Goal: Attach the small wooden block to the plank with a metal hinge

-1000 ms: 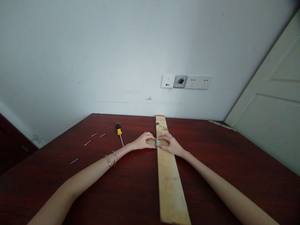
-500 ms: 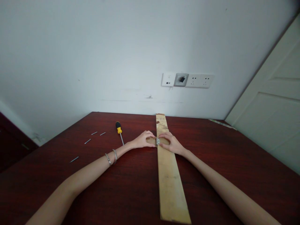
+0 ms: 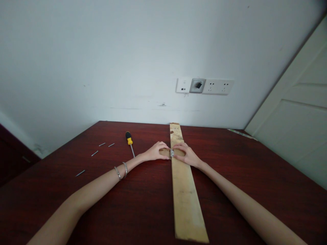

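A long pale wooden board (image 3: 187,200) lies lengthwise on the dark red table. A small silver metal plate, hinge-like in shape (image 3: 172,153), sits by the board's left edge, between the fingertips of both hands. My left hand (image 3: 154,151) is closed round a small tan piece of wood (image 3: 165,153) that sticks out left of the board. From the other side, my right hand (image 3: 189,155) rests on the board, thumb and fingers pinched in at the plate. Whether the tan wood continues under the right fingers, I cannot tell.
A screwdriver with a black and yellow handle (image 3: 129,139) lies left of the board. Several nails or screws (image 3: 94,153) are scattered farther left on the table (image 3: 122,211). The wall with sockets (image 3: 218,86) stands behind, and a thin strip (image 3: 241,134) lies at the back right.
The hands, plate and board keep the same positions relative to each other. Only the view has shifted very slightly.
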`<state>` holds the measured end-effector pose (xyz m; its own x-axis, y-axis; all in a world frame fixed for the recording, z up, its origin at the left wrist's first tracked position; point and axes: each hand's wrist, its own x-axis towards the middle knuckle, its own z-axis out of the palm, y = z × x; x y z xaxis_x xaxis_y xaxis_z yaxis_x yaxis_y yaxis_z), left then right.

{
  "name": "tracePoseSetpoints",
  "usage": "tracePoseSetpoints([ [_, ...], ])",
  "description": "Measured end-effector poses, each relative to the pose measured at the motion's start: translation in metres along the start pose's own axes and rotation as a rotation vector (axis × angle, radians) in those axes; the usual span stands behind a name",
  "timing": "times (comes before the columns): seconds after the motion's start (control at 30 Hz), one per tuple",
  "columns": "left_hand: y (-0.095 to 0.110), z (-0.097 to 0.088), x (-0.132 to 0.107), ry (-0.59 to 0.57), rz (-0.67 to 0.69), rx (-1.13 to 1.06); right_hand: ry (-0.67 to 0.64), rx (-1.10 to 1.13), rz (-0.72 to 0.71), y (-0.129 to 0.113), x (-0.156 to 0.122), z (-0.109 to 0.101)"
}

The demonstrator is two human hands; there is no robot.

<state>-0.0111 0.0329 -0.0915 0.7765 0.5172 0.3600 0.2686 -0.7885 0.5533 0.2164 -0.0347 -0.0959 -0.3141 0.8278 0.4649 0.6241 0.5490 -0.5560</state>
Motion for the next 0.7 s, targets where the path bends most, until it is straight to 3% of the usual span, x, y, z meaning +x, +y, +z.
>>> tracePoseSetpoints([
  [0.7, -0.002, 0.0012, 0.0003, 0.001, 0.012, 0.014, 0.028, 0.009, 0.011, -0.0013, -0.0001, 0.0014],
])
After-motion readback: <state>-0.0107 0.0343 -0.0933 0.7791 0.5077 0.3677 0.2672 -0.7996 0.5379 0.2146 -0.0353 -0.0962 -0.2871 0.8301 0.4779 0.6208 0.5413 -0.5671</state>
